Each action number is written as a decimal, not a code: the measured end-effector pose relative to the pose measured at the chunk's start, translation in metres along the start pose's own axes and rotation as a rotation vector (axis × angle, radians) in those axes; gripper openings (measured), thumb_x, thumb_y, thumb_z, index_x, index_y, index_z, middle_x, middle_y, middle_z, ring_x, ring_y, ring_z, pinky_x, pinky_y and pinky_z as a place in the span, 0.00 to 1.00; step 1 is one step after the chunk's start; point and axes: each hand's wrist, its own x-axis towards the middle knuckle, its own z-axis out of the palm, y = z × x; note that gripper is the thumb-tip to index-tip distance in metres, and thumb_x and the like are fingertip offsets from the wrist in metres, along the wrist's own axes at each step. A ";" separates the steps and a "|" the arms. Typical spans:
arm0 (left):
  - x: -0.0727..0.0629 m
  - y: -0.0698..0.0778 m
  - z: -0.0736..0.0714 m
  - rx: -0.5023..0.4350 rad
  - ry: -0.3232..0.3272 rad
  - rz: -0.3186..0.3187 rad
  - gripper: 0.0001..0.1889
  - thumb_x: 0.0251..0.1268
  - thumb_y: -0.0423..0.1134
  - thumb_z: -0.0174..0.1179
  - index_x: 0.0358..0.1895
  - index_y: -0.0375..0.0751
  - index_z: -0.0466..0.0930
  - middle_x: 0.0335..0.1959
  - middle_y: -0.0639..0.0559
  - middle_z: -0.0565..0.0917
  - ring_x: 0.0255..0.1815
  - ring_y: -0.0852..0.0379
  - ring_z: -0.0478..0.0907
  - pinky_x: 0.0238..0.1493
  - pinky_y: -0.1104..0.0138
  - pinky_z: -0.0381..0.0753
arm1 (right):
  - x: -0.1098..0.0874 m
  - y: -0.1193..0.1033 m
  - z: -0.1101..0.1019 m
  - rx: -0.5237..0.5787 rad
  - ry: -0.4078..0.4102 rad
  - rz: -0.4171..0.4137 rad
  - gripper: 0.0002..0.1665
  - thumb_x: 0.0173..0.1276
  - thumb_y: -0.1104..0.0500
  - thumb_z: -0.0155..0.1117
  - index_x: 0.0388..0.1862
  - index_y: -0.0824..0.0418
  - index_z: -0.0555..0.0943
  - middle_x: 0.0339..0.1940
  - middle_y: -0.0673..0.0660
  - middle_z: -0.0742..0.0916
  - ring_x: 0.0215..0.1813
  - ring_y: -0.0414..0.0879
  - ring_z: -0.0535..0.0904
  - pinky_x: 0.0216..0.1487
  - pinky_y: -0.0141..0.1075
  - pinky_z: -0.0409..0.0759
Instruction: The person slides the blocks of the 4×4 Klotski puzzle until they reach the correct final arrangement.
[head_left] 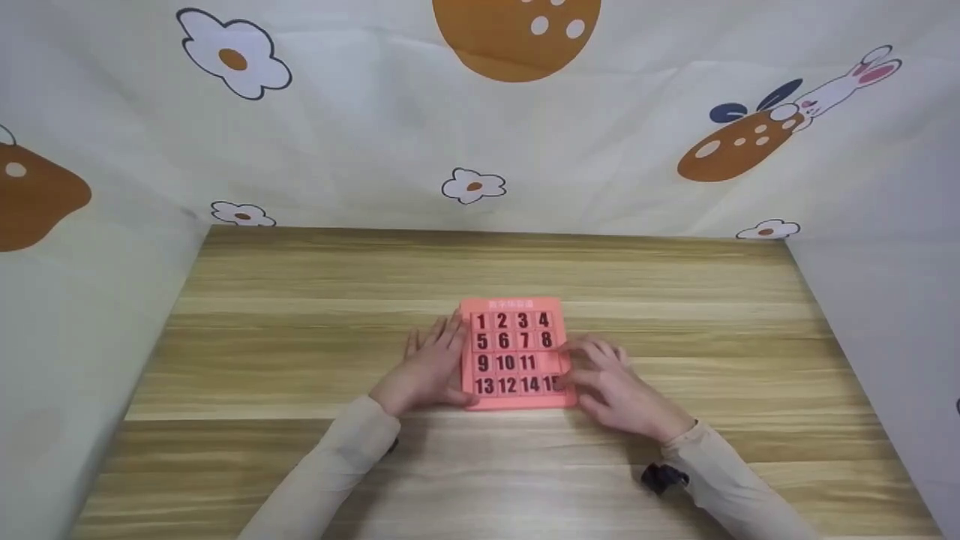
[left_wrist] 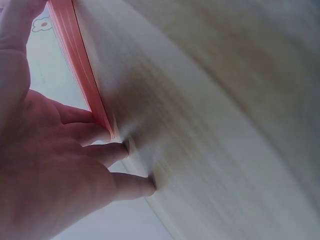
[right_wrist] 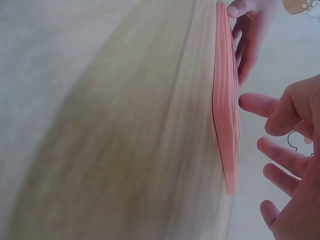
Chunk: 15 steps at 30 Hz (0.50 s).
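A pink sliding number puzzle (head_left: pixel 528 363) lies flat on the table, its black numerals facing up. The top rows run 1 to 4 and 5 to 8. The third reads 9, 10, 11 with a bare slot at its right end; the bottom reads 13, 12, 14, 15. Along the left side rests my left hand (head_left: pixel 427 371), fingers straight and spread, thumb at the near left corner. My right hand (head_left: pixel 616 391) is over the right edge with fingers bent loosely, one fingertip overlapping the 15 tile. In the right wrist view, a finger (right_wrist: pixel 257 104) reaches the puzzle's face.
The wood-grain table (head_left: pixel 300 300) surrounds the puzzle. Behind it hangs a pale cloth (head_left: pixel 360 150) printed with flowers, carrots and a rabbit, with pale side walls. A small black device (head_left: pixel 663 478) sits at the right wrist.
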 end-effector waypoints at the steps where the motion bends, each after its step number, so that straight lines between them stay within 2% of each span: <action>1: 0.000 0.000 0.000 0.001 -0.001 -0.001 0.63 0.48 0.58 0.72 0.77 0.34 0.38 0.78 0.42 0.34 0.76 0.40 0.33 0.69 0.40 0.28 | -0.001 0.000 0.000 0.002 -0.003 0.000 0.15 0.52 0.66 0.65 0.40 0.55 0.86 0.63 0.62 0.74 0.66 0.59 0.63 0.62 0.59 0.55; 8: 0.000 0.000 0.001 0.000 -0.004 -0.008 0.63 0.47 0.57 0.72 0.77 0.35 0.37 0.78 0.43 0.34 0.76 0.40 0.33 0.69 0.39 0.28 | -0.001 0.000 0.002 0.025 -0.010 0.016 0.15 0.53 0.67 0.66 0.40 0.55 0.86 0.63 0.59 0.74 0.65 0.58 0.63 0.62 0.59 0.55; 15: 0.000 0.000 0.000 0.000 -0.004 -0.005 0.63 0.47 0.58 0.72 0.77 0.35 0.38 0.78 0.43 0.33 0.76 0.40 0.33 0.69 0.39 0.28 | -0.002 -0.002 0.002 0.026 -0.022 0.020 0.15 0.53 0.67 0.66 0.41 0.54 0.85 0.62 0.59 0.75 0.63 0.55 0.66 0.59 0.53 0.58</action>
